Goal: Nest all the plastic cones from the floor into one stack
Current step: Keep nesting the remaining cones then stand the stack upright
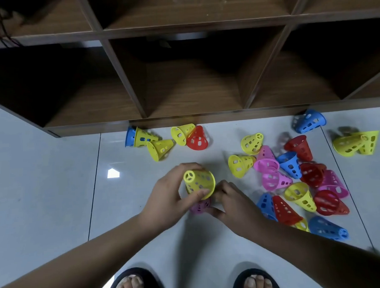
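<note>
Mid-tile, left hand [165, 199] grips yellow cone [199, 182]

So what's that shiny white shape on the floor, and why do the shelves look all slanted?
Head view: the white shape is glare, something bright mirrored in the glossy floor. Head view again: the wide-angle lens makes the shelf dividers splay outward, and its cubbies sit in deep shadow.

The purple cone [200, 207] is mostly hidden, apparently under the yellow cone [199, 182].
</note>
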{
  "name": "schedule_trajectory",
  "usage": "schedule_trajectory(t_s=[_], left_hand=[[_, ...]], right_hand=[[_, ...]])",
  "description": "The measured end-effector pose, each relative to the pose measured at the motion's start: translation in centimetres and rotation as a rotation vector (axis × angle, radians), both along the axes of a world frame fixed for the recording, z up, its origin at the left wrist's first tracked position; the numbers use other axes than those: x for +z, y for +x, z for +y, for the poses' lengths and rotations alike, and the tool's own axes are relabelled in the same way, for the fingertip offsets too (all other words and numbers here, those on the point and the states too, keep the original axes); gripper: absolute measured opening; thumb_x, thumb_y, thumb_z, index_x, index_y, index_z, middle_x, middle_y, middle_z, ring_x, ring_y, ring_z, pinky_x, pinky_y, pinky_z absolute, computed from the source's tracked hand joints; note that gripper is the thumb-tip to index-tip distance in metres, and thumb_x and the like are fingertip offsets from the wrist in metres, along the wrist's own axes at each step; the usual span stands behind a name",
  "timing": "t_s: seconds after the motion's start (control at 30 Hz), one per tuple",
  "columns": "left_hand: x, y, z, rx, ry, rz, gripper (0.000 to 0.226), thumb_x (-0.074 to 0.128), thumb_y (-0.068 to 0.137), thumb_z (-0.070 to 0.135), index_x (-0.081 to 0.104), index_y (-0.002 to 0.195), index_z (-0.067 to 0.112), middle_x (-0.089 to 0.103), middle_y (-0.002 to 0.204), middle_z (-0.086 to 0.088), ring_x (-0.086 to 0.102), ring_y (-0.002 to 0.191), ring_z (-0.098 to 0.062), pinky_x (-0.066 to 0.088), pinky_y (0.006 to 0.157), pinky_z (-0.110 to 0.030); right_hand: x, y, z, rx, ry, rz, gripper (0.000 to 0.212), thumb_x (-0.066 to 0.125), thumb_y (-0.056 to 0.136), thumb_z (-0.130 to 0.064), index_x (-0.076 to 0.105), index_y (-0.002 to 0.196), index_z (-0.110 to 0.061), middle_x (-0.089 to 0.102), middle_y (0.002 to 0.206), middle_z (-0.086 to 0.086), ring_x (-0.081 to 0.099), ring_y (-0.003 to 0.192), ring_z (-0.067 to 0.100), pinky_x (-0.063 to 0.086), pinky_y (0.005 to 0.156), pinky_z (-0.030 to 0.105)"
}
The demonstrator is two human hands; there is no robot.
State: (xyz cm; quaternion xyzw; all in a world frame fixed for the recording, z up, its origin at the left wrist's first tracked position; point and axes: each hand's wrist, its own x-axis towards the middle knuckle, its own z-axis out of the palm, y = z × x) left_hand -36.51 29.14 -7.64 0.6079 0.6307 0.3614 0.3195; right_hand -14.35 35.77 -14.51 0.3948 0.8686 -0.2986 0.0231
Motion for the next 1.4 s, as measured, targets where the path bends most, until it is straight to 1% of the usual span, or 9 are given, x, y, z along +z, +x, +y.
schedule_trajectory(t_s=[0.1, 0.2, 0.33, 0.57, 0.8, 1.07, 1.17, 1.3, 1.4], left_hand=[[-2.2, 0.4, -0.7, -0.148, -0.045, 0.104, 0.047, 0.077, 0.097, 0.046, 0.062, 0.138, 0.030, 0.065, 0.134, 0.018, 0.063, 0.122, -0.004, 0.053, 0.100, -0.031], [-4.5, 0.3, -1.2, -0.282, -0.038, 0.203, 0.045, 0.071, 0.100, 0.048, 0.062, 0.139, 0.027, 0.065, 0.137, 0.014, 0.064, 0.122, -0.011, 0.052, 0.101, -0.032], [-7.3, -0.2, -1.7, -0.319, -0.105, 0.287, 0.050, 0.067, 0.099, 0.051, 0.056, 0.143, 0.030, 0.060, 0.145, 0.013, 0.062, 0.126, -0.016, 0.053, 0.102, -0.038], [-5.6, -1.3, -0.2, -0.333, -0.016, 0.287, 0.054, 0.066, 0.100, 0.061, 0.060, 0.142, 0.028, 0.061, 0.147, 0.011, 0.059, 0.132, -0.012, 0.046, 0.108, -0.031], [-5.3, -6.8, 3.1, 0.046, 0.144, 0.592, 0.040, 0.067, 0.097, 0.043, 0.067, 0.131, 0.021, 0.065, 0.133, 0.002, 0.059, 0.131, -0.028, 0.043, 0.102, -0.046], [-7.7, -10.4, 2.8, 0.144, -0.177, 0.791, 0.076, 0.082, 0.087, 0.045, 0.050, 0.152, 0.021, 0.047, 0.158, -0.012, 0.050, 0.136, -0.040, 0.046, 0.105, -0.056], [-7.9, -10.2, 2.7, 0.163, -0.196, 0.726, 0.081, 0.087, 0.082, 0.041, 0.051, 0.151, 0.023, 0.050, 0.148, -0.011, 0.052, 0.127, -0.039, 0.051, 0.095, -0.053], [-8.6, -10.3, 2.3, 0.081, -0.245, 0.752, 0.069, 0.090, 0.077, 0.041, 0.064, 0.136, 0.019, 0.059, 0.126, -0.009, 0.058, 0.117, -0.038, 0.049, 0.090, -0.049], [-8.8, -9.9, 2.0, 0.048, -0.305, 0.716, 0.068, 0.082, 0.082, 0.040, 0.058, 0.143, 0.026, 0.060, 0.124, -0.004, 0.062, 0.111, -0.036, 0.049, 0.087, -0.045]], right_hand=[[-0.2, 0.3, 0.3, 0.003, 0.005, -0.049, 0.044, 0.050, 0.091, -0.067, 0.064, 0.110, -0.030, 0.051, 0.110, -0.007, 0.054, 0.107, 0.019, 0.055, 0.086, 0.047], [0.2, 0.6, 1.5, -0.019, 0.009, -0.008, 0.037, 0.058, 0.088, -0.047, 0.063, 0.118, -0.026, 0.052, 0.117, -0.008, 0.055, 0.113, 0.018, 0.055, 0.090, 0.046], [1.8, 0.2, 3.6, -0.050, 0.317, 0.083, 0.031, 0.068, 0.086, -0.019, 0.069, 0.117, -0.019, 0.061, 0.117, -0.002, 0.058, 0.111, 0.025, 0.049, 0.095, 0.045], [3.5, -0.8, 9.1, -0.144, 0.480, -0.189, 0.061, 0.060, 0.095, -0.046, 0.051, 0.150, -0.022, 0.042, 0.160, 0.011, 0.042, 0.142, 0.035, 0.038, 0.114, 0.052], [1.5, 1.2, 10.4, -0.132, 0.416, -0.302, 0.055, 0.060, 0.096, -0.050, 0.058, 0.142, -0.019, 0.058, 0.142, 0.007, 0.064, 0.119, 0.034, 0.049, 0.092, 0.049], [0.6, 1.7, 9.7, 0.019, 0.362, -0.394, 0.059, 0.071, 0.091, -0.043, 0.054, 0.142, -0.020, 0.065, 0.132, 0.008, 0.066, 0.113, 0.033, 0.051, 0.094, 0.045], [0.5, 1.6, 9.4, 0.042, 0.335, -0.359, 0.063, 0.065, 0.095, -0.049, 0.049, 0.148, -0.021, 0.061, 0.141, 0.006, 0.060, 0.126, 0.032, 0.046, 0.104, 0.047], [0.4, 1.4, 8.2, 0.080, 0.175, -0.318, 0.099, 0.066, 0.084, -0.068, 0.023, 0.164, -0.029, 0.045, 0.160, 0.002, 0.046, 0.143, 0.031, 0.035, 0.120, 0.049], [-0.1, 1.9, 7.0, 0.140, 0.143, -0.334, 0.113, 0.070, 0.075, -0.063, 0.008, 0.166, -0.035, 0.037, 0.163, -0.002, 0.042, 0.145, 0.028, 0.036, 0.120, 0.050]])
